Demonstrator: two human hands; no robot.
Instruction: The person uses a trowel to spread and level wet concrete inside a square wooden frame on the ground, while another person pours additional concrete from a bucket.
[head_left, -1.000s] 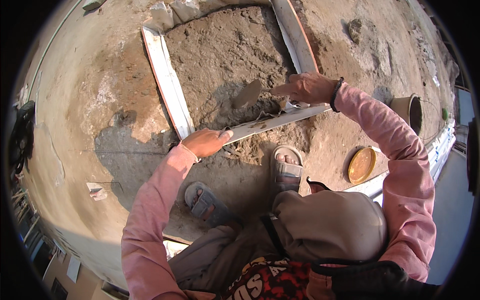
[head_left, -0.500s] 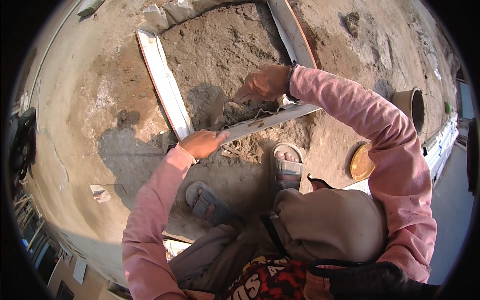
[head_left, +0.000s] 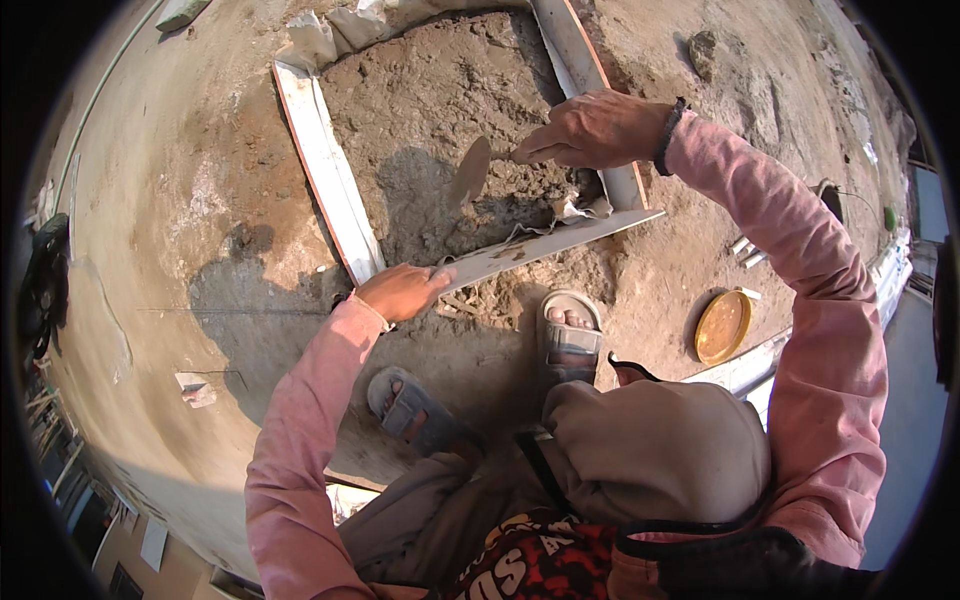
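Wet grey-brown mortar (head_left: pixel 420 100) lies inside a frame of pale boards on the ground. My right hand (head_left: pixel 605 130) is closed around the handle of a trowel (head_left: pixel 472 172), whose pointed blade is tilted over the mortar near the frame's front. Most of the handle is hidden by my fingers. My left hand (head_left: pixel 400 290) grips the left end of the near board (head_left: pixel 550 243), at the corner by the left board (head_left: pixel 335 180). Crumpled pale sheeting (head_left: pixel 585 205) sticks up inside the near right corner.
My sandalled feet (head_left: pixel 572 335) stand just before the near board. To the right lie a round yellow pan (head_left: pixel 722 327) and short pale pipes (head_left: pixel 748 252). A stone (head_left: pixel 702 52) sits beyond the right board (head_left: pixel 585 60). A flat piece (head_left: pixel 196 389) lies at left.
My right hand has moved right and away from me, carrying the trowel up from the frame's near left part. My left hand keeps its place on the near board.
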